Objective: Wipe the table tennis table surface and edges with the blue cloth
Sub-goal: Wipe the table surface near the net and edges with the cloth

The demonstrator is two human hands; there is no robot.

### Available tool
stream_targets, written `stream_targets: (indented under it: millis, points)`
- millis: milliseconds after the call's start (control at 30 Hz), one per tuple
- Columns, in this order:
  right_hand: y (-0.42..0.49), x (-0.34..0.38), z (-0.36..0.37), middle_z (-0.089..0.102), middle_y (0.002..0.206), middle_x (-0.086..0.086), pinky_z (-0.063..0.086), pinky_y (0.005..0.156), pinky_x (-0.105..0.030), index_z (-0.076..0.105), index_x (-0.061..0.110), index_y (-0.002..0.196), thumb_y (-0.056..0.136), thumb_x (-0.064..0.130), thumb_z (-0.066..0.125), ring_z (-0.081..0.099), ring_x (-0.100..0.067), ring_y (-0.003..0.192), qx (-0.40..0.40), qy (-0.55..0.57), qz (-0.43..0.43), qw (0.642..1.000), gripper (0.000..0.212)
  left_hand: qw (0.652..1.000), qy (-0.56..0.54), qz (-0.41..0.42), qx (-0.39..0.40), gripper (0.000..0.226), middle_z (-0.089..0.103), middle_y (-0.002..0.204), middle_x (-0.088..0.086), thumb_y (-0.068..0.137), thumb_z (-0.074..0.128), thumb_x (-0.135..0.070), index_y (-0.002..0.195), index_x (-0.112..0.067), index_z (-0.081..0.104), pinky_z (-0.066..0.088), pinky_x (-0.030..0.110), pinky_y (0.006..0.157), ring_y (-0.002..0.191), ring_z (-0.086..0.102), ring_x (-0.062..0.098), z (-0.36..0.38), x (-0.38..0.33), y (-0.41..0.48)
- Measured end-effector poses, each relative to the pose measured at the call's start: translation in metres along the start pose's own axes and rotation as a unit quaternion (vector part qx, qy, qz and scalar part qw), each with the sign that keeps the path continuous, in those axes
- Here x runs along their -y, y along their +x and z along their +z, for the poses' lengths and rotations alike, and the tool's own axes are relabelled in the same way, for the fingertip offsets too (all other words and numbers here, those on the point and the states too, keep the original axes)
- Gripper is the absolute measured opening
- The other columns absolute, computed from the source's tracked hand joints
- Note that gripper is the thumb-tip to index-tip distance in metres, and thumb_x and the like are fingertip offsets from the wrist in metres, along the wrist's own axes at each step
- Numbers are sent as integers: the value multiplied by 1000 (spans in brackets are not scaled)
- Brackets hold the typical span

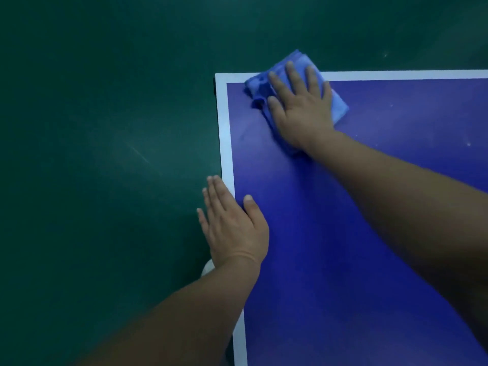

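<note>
The blue table tennis table (343, 220) fills the right half of the view, with a white line along its left and far edges. A folded blue cloth (257, 87) lies near the far left corner, partly hanging over the far edge. My right hand (301, 107) presses flat on the cloth with straight, spread fingers. My left hand (232, 225) lies flat at the table's left edge, its thumb on the blue surface and its fingers stretched out past the white line.
A dark green floor (105, 154) surrounds the table on the left and beyond the far edge. Small white specks (468, 144) dot the table surface at the right. Something white (207, 268) shows below the table edge beside my left wrist.
</note>
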State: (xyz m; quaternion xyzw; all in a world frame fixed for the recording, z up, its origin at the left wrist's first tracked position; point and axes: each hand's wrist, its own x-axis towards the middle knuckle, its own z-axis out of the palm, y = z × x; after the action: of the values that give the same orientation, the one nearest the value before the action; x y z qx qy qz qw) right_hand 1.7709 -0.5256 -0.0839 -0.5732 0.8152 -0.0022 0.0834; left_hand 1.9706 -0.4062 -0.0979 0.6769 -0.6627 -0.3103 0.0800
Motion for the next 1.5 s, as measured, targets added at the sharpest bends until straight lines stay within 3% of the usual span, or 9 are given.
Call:
stream_targets:
  millis: [67, 167, 267, 467, 733, 867, 1100, 1333, 1500]
  points:
    - [-6, 10, 3, 9, 169, 1, 7, 120, -61, 19, 40, 158, 103, 50, 23, 3, -35, 154, 10, -17, -63, 998, 56, 1000, 6, -1, -4, 74, 10, 169, 3, 96, 23, -44, 161, -12, 7, 5, 41, 125, 155, 10, 19, 0, -1, 0]
    - [-72, 13, 19, 21, 166, -1, 11, 120, -61, 30, 37, 156, 104, 50, 23, 11, -37, 154, 13, -45, -337, 941, 54, 1000, 5, -11, -7, 74, 20, 166, 9, 94, 27, -42, 158, -6, 20, 11, 42, 125, 154, 18, 23, 1, -1, 0]
    - [-64, 10, 18, 26, 164, 2, 12, 120, -60, 36, 36, 154, 105, 50, 26, 15, -35, 153, 28, -58, -425, 903, 52, 1000, 5, -13, -15, 73, 27, 164, 13, 92, 28, -40, 156, -3, 27, 15, 44, 124, 152, 24, 25, 2, -2, 2]
    - [51, 67, 1, 15, 167, 6, 7, 121, -56, 27, 42, 156, 104, 53, 25, 12, -29, 154, 18, -23, -168, 985, 53, 1000, 13, 6, 6, 74, 7, 169, 1, 95, 22, -44, 161, -13, 6, 8, 41, 126, 155, 9, 17, 1, 0, 1]
    - [-67, 31, 17, 24, 165, 1, 15, 119, -60, 35, 35, 155, 104, 49, 25, 16, -33, 153, 15, -50, -289, 956, 53, 1000, 3, -4, -17, 72, 29, 163, 13, 93, 30, -39, 154, -2, 30, 21, 47, 122, 150, 29, 27, 3, -2, 0]
    - [-1, 93, 19, 13, 168, 7, 5, 120, -58, 29, 42, 155, 101, 53, 28, 6, -31, 155, -15, -16, -54, 998, 55, 1000, 8, 1, -4, 74, 14, 168, 4, 94, 25, -41, 160, -10, 12, 15, 44, 125, 154, 16, 20, 4, -1, 1]
    - [-66, 25, 28, 22, 166, 4, 12, 119, -57, 32, 40, 154, 102, 49, 30, 16, -32, 153, -54, 1, 62, 997, 54, 1000, 11, -5, -2, 75, 13, 168, 6, 94, 30, -38, 160, -8, 10, 11, 44, 124, 155, 14, 22, 1, -4, 1]
    - [-70, -41, 16, 11, 168, 4, 8, 120, -61, 22, 37, 159, 105, 47, 25, 6, -31, 155, -84, 31, 415, 905, 55, 1000, 4, -3, 0, 75, 9, 169, 3, 95, 26, -42, 160, -11, 6, 12, 43, 125, 155, 12, 20, 2, -2, 2]
    - [-69, 73, 37, 16, 167, 4, 5, 119, -60, 25, 38, 157, 103, 48, 22, 9, -33, 154, -37, 24, 106, 993, 55, 1000, 2, -7, -15, 76, 13, 168, 6, 93, 29, -40, 160, -9, 10, 15, 45, 123, 154, 17, 22, 3, -3, 5]
